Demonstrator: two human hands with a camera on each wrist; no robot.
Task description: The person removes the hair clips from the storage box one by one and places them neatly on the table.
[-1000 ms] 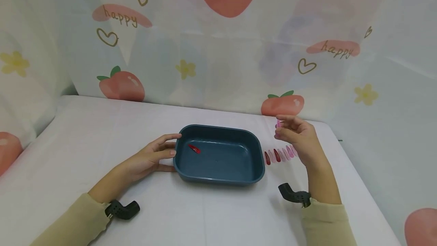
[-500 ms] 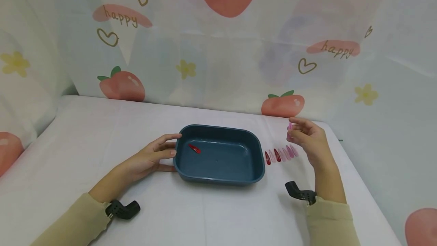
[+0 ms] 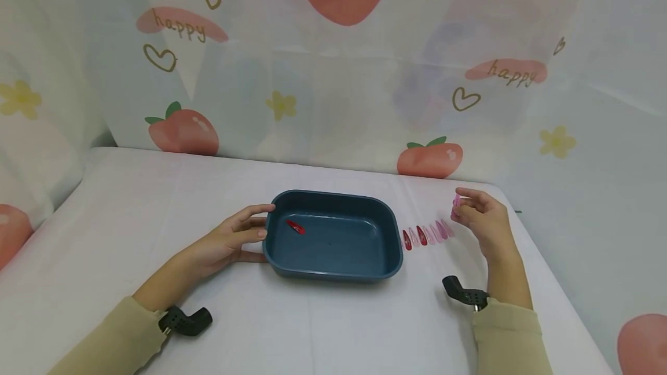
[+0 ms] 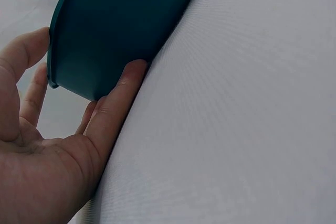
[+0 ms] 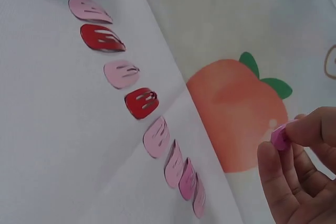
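A dark blue-green plastic basin (image 3: 333, 256) stands on the table, one red snap hair clip (image 3: 296, 227) lying inside near its left wall. Fairly straight and spread, the fingers of my left hand (image 3: 229, 243) touch the basin's left end; the left wrist view shows fingertips at the rim and along the outer wall. My right hand (image 3: 484, 219) pinches a pink hair clip (image 5: 281, 138) between thumb and fingertips, raised above the table at the far right. Left of that hand runs a row of hair clips, with a red clip (image 5: 142, 103) and a brighter pink clip (image 5: 187, 179) among paler pink ones.
A white cloth covers the table (image 3: 312, 323). Behind it hangs a printed curtain (image 3: 339, 103) with fruit, hearts and flowers, close to the table's back edge. The clip row starts right beside the basin's right end.
My right hand has moved right and slightly down with the pink hair clip, past the end of the clip row, which now shows fully. My left hand stays at the basin.
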